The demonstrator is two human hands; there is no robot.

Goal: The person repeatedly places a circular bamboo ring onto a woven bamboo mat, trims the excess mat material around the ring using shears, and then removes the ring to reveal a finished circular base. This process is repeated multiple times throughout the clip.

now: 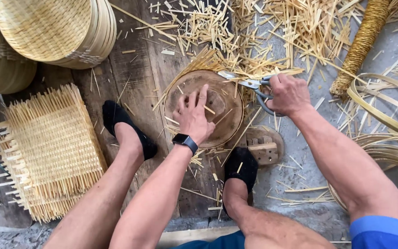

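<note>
Fingers point(198, 97) press the wooden disc point(204, 108); right hand point(289, 94) grips scissors point(247, 83).

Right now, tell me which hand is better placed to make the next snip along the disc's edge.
Right. The right hand grips the scissors, whose blades sit at the round wooden disc rim among the bamboo strips. The left hand lies flat on the disc.

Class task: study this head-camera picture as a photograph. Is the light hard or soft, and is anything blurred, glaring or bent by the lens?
Head view: soft, even daylight with only faint shadows under the left hand on the round wooden block; no glare, even on the scissors in the right hand; sharp at centre; wide-angle stretch toward the edges, where the woven trays and the arms bulge outward.
</note>
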